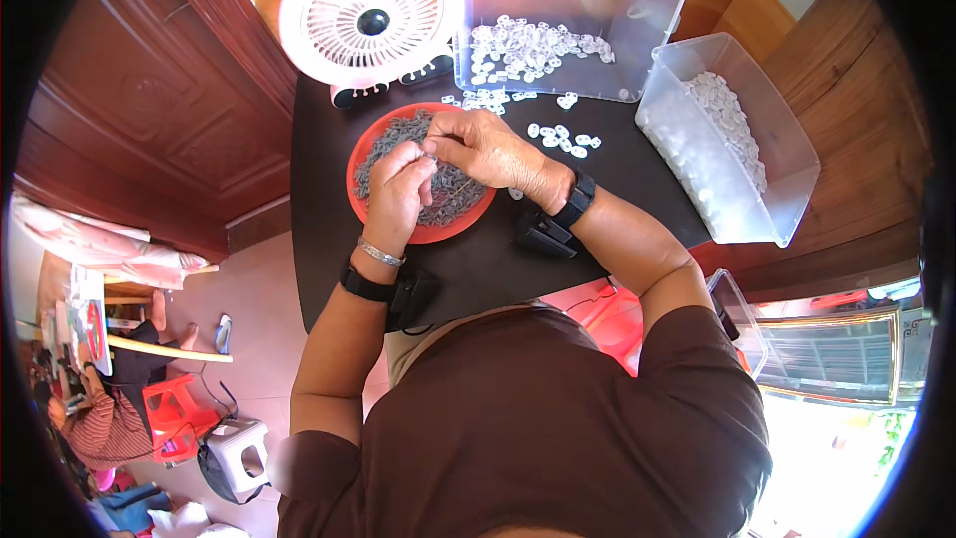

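Note:
Over a round red-orange bowl full of small grey pieces, both my hands meet at the fingertips. My left hand is closed, thumb pressed against the fingers. From the right comes my right hand, its thumb and forefinger pinched together beside the left fingertips. Whatever sits between the fingers is too small to make out. Several white oval plates with holes lie on the dark table just right of my right hand.
A white fan stands at the back left. Behind the bowl, a clear plastic bin lies tipped with white pieces spilling out. A translucent tub of white pieces stands at the right. Another person sits far left, near a red stool.

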### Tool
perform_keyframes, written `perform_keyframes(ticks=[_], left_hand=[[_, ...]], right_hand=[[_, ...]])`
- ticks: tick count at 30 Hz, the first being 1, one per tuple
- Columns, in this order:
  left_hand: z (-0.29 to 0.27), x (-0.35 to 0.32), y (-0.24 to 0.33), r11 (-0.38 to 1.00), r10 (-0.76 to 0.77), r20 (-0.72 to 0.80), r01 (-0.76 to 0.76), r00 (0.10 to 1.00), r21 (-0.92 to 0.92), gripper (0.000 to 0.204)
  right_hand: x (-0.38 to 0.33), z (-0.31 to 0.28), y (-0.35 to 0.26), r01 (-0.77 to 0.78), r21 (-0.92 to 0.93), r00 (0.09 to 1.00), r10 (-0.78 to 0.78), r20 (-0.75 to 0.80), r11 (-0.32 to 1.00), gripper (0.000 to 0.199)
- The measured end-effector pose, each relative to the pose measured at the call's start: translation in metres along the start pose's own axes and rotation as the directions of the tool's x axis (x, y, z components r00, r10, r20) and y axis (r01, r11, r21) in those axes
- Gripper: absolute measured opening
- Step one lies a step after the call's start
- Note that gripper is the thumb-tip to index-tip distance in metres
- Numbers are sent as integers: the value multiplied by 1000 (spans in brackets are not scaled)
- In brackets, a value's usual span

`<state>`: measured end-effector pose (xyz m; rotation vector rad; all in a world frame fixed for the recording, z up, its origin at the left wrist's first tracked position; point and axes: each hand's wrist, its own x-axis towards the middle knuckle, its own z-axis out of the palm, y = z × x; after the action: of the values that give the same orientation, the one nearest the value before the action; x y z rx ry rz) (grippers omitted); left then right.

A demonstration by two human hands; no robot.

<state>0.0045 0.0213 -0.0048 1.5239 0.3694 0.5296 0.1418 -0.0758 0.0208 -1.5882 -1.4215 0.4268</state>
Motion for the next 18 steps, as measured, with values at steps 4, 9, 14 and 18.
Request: perform_keyframes(ticks=[4,9,14,18], left_hand=[[1,0,1,1000,14,4,-14,1000,-3,16],[-2,2,-1,999,32,-27,-33,999,-11,17],[-4,3,-1,997,73,-27,-72,997,11,17],[-1,2,1,997,71,-32,-69,997,40,17]], right_hand=[[-1,-1,1,-27,7,999,26,21,1000,20],[5,-24,3,-79,-3,997,79,12,997,25],[6,-97,13,-196,-285,961,126,-245,938,23],[-4,-125,45,-266,-423,961,206,-182,866,22]])
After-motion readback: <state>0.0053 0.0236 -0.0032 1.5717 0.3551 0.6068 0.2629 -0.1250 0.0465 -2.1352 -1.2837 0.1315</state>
